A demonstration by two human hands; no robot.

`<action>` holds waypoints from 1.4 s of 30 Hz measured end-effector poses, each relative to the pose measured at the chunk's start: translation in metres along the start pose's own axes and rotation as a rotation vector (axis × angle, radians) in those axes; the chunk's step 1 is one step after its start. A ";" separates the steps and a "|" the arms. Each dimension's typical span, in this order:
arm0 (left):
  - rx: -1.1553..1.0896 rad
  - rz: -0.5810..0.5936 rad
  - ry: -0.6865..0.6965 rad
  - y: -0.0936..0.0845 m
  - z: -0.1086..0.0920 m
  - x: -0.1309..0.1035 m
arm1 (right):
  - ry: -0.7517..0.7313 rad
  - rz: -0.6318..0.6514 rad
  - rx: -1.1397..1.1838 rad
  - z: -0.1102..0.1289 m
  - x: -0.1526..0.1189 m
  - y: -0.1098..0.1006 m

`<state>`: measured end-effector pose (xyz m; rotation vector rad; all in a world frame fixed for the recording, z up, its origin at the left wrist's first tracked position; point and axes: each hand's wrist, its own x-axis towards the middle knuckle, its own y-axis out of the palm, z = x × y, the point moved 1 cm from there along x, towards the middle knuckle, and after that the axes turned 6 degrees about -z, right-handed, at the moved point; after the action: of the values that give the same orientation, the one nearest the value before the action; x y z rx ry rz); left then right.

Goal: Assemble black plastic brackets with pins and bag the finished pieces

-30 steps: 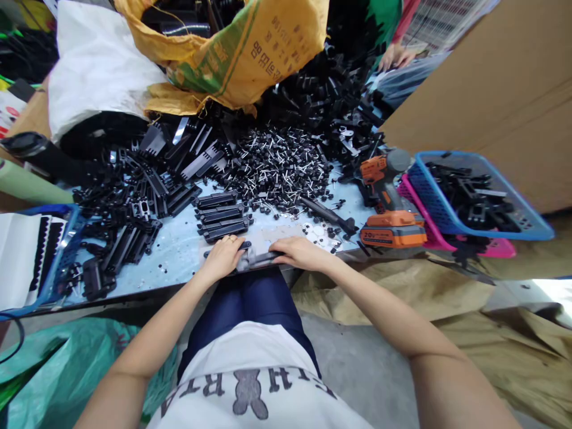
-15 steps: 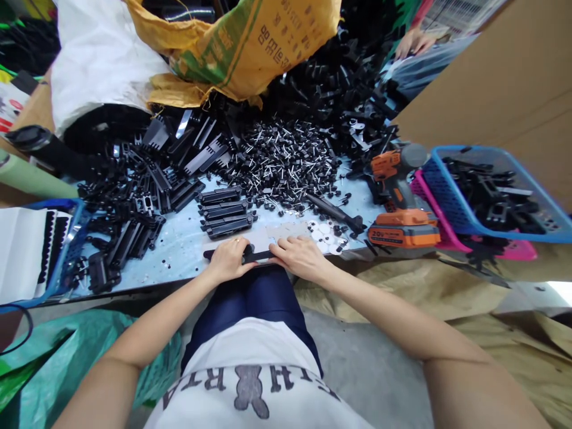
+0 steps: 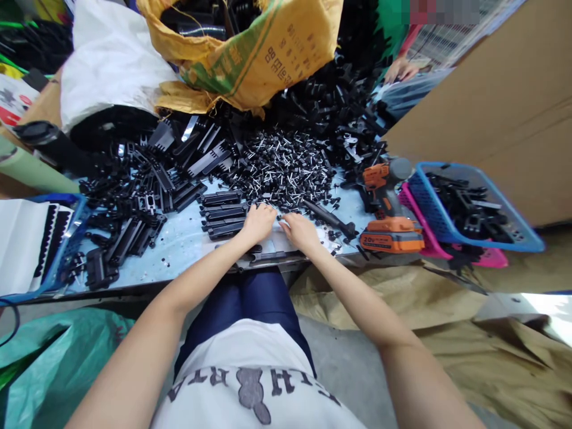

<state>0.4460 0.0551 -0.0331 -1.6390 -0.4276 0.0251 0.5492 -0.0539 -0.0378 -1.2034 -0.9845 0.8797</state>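
Orange drill (image 3: 389, 207) and blue basket (image 3: 425, 201) stand right of heaped pins (image 3: 288, 167)

The person wears a white top (image 3: 250, 345) printed with large dark letters (image 3: 218, 376) and a grey rabbit-like figure (image 3: 251, 387), upside down from the wearer's view. The trousers (image 3: 241, 298) are navy blue. The left hand (image 3: 260, 223), right hand (image 3: 302, 231) and both forearms (image 3: 203, 277) are bare.

Small black pins with metal shafts (image 3: 290, 164): loose heap, above frame center. Elongated black part (image 3: 270, 257): lying crosswise, below center.
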 end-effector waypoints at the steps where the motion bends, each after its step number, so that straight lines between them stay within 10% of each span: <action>1: 0.017 0.043 -0.011 0.004 -0.001 0.017 | 0.068 -0.012 -0.014 0.001 0.009 0.004; 5: 0.027 0.064 -0.046 0.015 -0.001 0.046 | 0.131 -0.027 0.039 -0.001 0.024 0.012; 9: 0.025 0.032 -0.092 0.006 0.007 0.021 | 0.064 -0.145 0.334 -0.013 0.008 0.007; 17: -0.167 -0.373 -0.237 -0.031 0.052 -0.087 | -0.012 -0.055 0.334 -0.004 -0.015 0.019; 21: -0.131 -0.567 -0.390 -0.022 0.074 -0.162 | 0.052 -0.051 0.181 -0.002 -0.014 0.022; 25: -0.045 -0.522 -0.493 -0.004 0.083 -0.205 | 0.051 -0.011 0.081 0.000 -0.006 0.019; 32: -0.269 -0.436 -0.568 -0.012 0.081 -0.203 | 0.042 -0.043 0.497 0.008 -0.004 -0.003; 36: -0.559 -0.336 -0.624 -0.032 0.081 -0.186 | -0.046 0.161 0.736 0.023 -0.008 -0.021; 42: -0.383 -0.169 -0.469 -0.050 0.076 -0.154 | -0.169 0.307 0.512 0.046 -0.002 -0.031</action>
<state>0.2695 0.0855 -0.0299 -1.9674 -0.9764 0.2156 0.5064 -0.0457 -0.0037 -0.8562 -0.6514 1.3976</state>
